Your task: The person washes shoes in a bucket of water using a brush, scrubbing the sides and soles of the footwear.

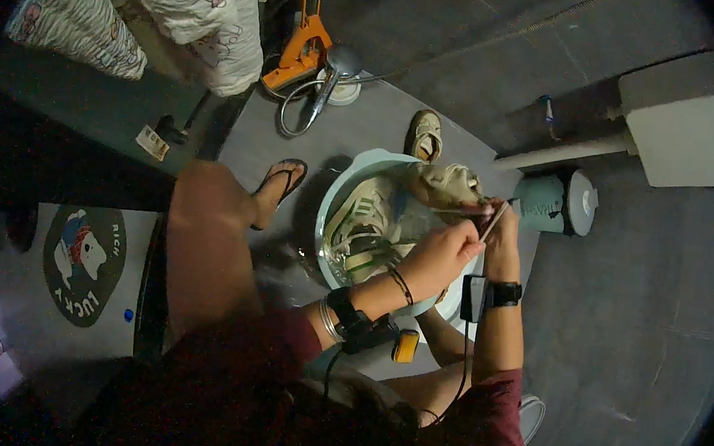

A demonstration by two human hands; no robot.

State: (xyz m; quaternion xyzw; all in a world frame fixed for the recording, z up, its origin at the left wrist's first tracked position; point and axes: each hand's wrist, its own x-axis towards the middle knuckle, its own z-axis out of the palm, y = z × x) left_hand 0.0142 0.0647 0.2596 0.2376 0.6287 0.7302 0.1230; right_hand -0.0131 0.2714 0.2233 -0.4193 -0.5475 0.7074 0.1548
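Note:
Over the upper right of a pale green basin (330, 212) a beige sneaker (447, 183) is tilted up, partly above the rim. My right hand (502, 228) is closed beside the sneaker's near end. A thin pale shoelace (495, 223) runs between it and my left hand (455, 243), which pinches it with thumb and fingers. How much of the sneaker my right hand touches is hidden. Another cream sneaker with green stripes (364, 215) lies in water in the basin. Both wrists wear dark straps with small devices.
Behind the basin stands another shoe (425, 135) on the grey floor. A shower head (343, 61) with its hose lies near an orange tool (302, 56). A green bin (545, 202) is at the right, and a yellow-and-black object (404, 346) sits close to me.

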